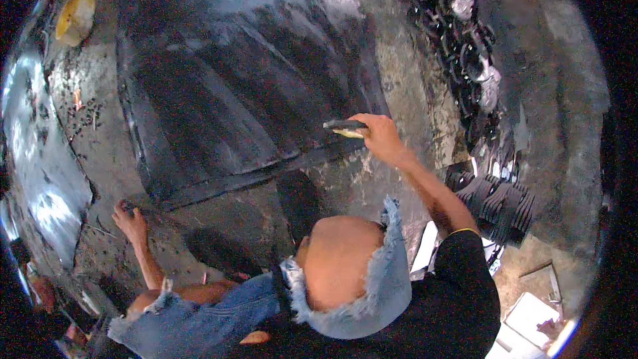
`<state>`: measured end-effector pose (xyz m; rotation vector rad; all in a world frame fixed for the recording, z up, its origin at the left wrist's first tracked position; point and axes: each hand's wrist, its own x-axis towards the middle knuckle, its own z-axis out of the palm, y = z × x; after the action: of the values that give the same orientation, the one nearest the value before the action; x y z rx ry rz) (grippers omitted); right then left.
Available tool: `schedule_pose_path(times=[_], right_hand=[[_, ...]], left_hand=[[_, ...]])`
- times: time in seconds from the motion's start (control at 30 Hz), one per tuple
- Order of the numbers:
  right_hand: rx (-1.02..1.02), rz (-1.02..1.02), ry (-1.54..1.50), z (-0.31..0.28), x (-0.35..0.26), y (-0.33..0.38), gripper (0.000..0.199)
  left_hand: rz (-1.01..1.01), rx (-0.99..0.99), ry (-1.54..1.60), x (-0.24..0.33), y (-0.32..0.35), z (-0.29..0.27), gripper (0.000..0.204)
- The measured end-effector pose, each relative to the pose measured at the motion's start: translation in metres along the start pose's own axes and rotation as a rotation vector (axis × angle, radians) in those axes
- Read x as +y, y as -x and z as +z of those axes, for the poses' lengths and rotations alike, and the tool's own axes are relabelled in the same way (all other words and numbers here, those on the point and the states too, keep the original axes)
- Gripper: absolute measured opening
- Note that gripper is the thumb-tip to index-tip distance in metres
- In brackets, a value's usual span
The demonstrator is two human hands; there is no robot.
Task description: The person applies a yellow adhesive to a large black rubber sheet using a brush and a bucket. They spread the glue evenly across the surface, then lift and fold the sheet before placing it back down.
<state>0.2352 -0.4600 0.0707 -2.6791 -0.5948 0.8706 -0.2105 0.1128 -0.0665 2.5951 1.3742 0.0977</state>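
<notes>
A large black sheet [239, 93], which looks like rubber, lies on the ground in front of me with pale streaks across it. Over its near right part, my right hand [382, 136] is closed on a narrow, flat dark tool [345, 124] with a pale yellow strip below; its exact kind is unclear. My left hand [133, 223] is low by the ground, beside the sheet's near left corner. Its fingers curl around something small and dark that I cannot make out. My bare knee [342, 259] shows through torn jeans between the arms.
A yellow-rimmed round object [75, 18] sits at the far left, above a shiny grey sheet [50, 173]. Black scraps [465, 40] are heaped at the far right. Nearer on that side are stacked black strips [495, 203] and a white, paper-like item [531, 319].
</notes>
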Motion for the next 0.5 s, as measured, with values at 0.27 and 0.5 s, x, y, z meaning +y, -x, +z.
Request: schedule_pose_path(times=[0.27, 0.5], right_hand=[[0.089, -0.36, -0.273, -0.218, -0.214, -0.078, 0.056], [-0.131, -0.786, -0.649, -0.234, -0.528, -0.232, 0.057]], left_hand=[[0.019, 0.326, 0.71, 0.036, -0.148, -0.021, 0.036], [-0.143, 0.642, 0.297, 0.025, -0.268, -0.023, 0.03]])
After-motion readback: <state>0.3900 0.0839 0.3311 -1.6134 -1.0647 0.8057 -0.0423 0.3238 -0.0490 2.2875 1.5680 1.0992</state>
